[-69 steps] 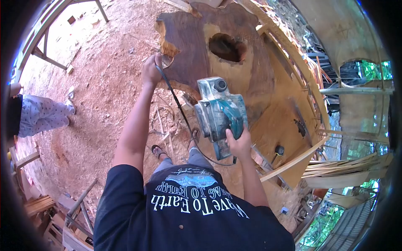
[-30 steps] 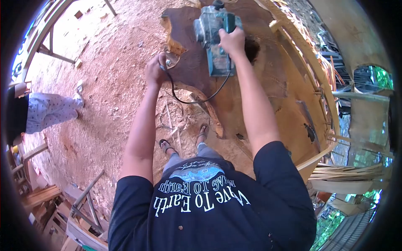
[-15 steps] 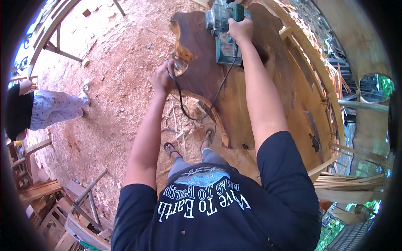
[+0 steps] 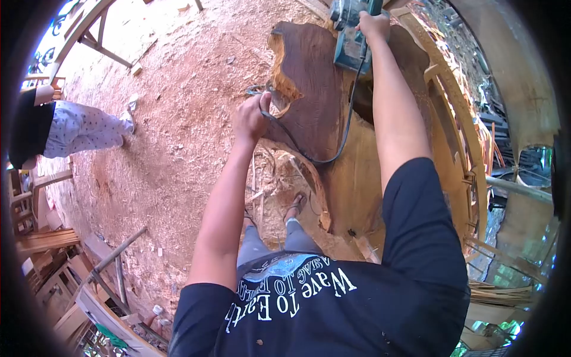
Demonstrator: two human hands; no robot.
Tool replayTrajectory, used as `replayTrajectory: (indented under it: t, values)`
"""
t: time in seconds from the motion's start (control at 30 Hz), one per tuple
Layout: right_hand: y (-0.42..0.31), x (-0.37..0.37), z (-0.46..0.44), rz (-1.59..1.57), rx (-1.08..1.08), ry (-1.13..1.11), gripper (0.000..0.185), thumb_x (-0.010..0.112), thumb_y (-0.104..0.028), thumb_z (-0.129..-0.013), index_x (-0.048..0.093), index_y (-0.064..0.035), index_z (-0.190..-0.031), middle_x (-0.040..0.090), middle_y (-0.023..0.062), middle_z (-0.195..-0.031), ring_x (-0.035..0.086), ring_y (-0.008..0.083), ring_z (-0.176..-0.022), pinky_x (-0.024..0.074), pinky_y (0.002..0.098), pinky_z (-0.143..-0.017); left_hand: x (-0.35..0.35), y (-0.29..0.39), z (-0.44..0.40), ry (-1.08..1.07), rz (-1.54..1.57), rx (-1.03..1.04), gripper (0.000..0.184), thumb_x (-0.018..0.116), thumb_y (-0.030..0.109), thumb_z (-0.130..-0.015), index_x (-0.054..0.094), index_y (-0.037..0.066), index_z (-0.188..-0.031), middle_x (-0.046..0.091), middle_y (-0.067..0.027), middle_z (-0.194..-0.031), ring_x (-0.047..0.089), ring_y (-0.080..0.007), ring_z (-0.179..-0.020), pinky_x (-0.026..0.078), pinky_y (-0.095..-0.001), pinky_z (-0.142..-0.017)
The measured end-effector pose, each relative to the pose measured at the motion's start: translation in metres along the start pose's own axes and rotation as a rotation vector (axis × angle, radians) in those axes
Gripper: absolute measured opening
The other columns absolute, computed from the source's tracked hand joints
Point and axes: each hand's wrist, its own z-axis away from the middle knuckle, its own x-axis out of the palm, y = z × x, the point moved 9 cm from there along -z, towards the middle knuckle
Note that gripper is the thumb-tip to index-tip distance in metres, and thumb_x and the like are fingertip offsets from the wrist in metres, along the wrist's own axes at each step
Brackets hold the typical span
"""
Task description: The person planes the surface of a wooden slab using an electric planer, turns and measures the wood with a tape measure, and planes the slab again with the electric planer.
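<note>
My right hand (image 4: pixel 374 27) is wrapped round the handle of a teal electric planer (image 4: pixel 350 55), which rests on a large live-edge wood slab (image 4: pixel 312 77). The planer's far end is cut off by the upper edge of the view. In my left hand (image 4: pixel 250 117), held out beyond the slab's left edge, is the black power cord (image 4: pixel 342 156). The cord hangs in a loop over the slab between that hand and the planer. The slab is dark brown at its far part and yellowish nearer me, with a jagged natural edge and a dark hollow under my right forearm.
Wood shavings cover the ground (image 4: pixel 178 119). At the left stands another person (image 4: pixel 83 128) in patterned light trousers. Wooden frames (image 4: pixel 107 50) and scrap timber (image 4: pixel 50 241) lie along the left side, and a long curved timber (image 4: pixel 461 107) flanks the slab's right.
The planer and my right hand have moved farther along the slab, up and right in view. My left hand, still on the cord, sits farther right. The whole view has shifted a little.
</note>
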Motion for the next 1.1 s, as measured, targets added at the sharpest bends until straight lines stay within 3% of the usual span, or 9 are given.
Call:
replayTrajectory:
  t: [0.13,0.2,0.27,0.6,0.63,0.7,0.87,1.07,1.1]
  values:
    - [0.008,-0.019,0.071,0.149,0.088,0.017,0.036,0.068,-0.033,-0.081,0.071,0.0010,-0.070,0.068,0.0125,-0.057,0.071,0.0239,-0.058,0.0573,0.0362,-0.071,0.003,-0.005,0.002,-0.081,0.002,-0.046,0.056,0.036,0.051,-0.105,0.068,0.008,-0.091,0.069,-0.0220,-0.093,0.066,-0.0445,-0.088,0.051,-0.0536,-0.075]
    - [0.011,-0.042,0.134,0.128,0.197,-0.025,0.043,0.071,-0.034,-0.078,0.070,0.0079,-0.085,0.072,0.0277,-0.085,0.072,0.0415,-0.089,0.0559,0.0465,-0.084,0.001,-0.003,0.000,-0.075,0.020,-0.062,0.057,0.035,0.052,-0.105,0.068,0.008,-0.092,0.069,-0.0226,-0.094,0.066,-0.0445,-0.090,0.051,-0.0535,-0.076]
    - [0.005,-0.070,0.209,0.086,0.225,-0.072,0.044,0.073,-0.034,-0.079,0.068,0.0082,-0.091,0.070,0.0307,-0.093,0.070,0.0436,-0.094,0.0550,0.0488,-0.084,0.002,-0.004,-0.001,-0.073,0.066,-0.065,0.057,0.035,0.052,-0.105,0.070,0.008,-0.095,0.069,-0.0237,-0.094,0.065,-0.0455,-0.092,0.050,-0.0534,-0.078]
    - [0.006,-0.215,0.537,-0.161,0.507,-0.135,0.035,0.073,-0.016,-0.086,0.061,0.0043,-0.112,0.068,0.0110,-0.075,0.067,0.0213,-0.061,0.0531,0.0352,-0.061,-0.002,-0.004,0.001,-0.057,0.101,-0.012,0.055,0.036,0.048,-0.106,0.069,0.005,-0.095,0.068,-0.0262,-0.091,0.065,-0.0475,-0.089,0.049,-0.0543,-0.074]
    - [0.010,-0.227,0.561,-0.172,0.464,-0.103,0.033,0.072,-0.014,-0.087,0.060,0.0040,-0.113,0.065,0.0070,-0.069,0.063,0.0157,-0.052,0.0498,0.0320,-0.053,0.001,-0.011,0.001,-0.010,0.144,0.035,0.055,0.035,0.047,-0.106,0.066,0.004,-0.088,0.066,-0.0258,-0.083,0.065,-0.0472,-0.081,0.049,-0.0538,-0.070]
    - [0.019,-0.248,0.606,-0.190,0.565,-0.111,0.025,0.071,-0.013,-0.088,0.060,0.0021,-0.105,0.064,0.0058,-0.069,0.063,0.0132,-0.055,0.0491,0.0298,-0.051,-0.002,-0.013,0.004,0.000,0.303,0.068,0.055,0.036,0.045,-0.106,0.063,0.004,-0.084,0.063,-0.0256,-0.080,0.063,-0.0477,-0.078,0.048,-0.0530,-0.068]
    - [0.027,-0.258,0.615,-0.198,0.557,-0.136,0.026,0.071,-0.013,-0.089,0.059,0.0022,-0.106,0.063,0.0043,-0.068,0.062,0.0124,-0.054,0.0498,0.0291,-0.051,-0.001,0.000,0.007,0.032,0.278,0.178,0.054,0.035,0.042,-0.107,0.059,0.003,-0.077,0.060,-0.0255,-0.076,0.060,-0.0467,-0.072,0.044,-0.0527,-0.064]
    - [0.012,-0.218,0.538,-0.214,0.472,-0.165,0.031,0.070,-0.014,-0.088,0.059,0.0048,-0.110,0.065,0.0064,-0.068,0.063,0.0143,-0.053,0.0502,0.0310,-0.051,-0.005,0.007,0.007,0.040,0.116,0.134,0.048,0.035,0.039,-0.107,0.062,0.006,-0.084,0.064,-0.0240,-0.078,0.063,-0.0464,-0.076,0.047,-0.0561,-0.067]
    - [0.010,-0.212,0.527,-0.227,0.494,-0.175,0.034,0.071,-0.014,-0.087,0.058,0.0061,-0.112,0.066,0.0074,-0.068,0.063,0.0152,-0.052,0.0504,0.0322,-0.051,-0.002,0.007,0.006,-0.004,0.082,0.112,0.047,0.035,0.038,-0.107,0.065,0.007,-0.091,0.067,-0.0235,-0.082,0.064,-0.0460,-0.080,0.049,-0.0558,-0.071]
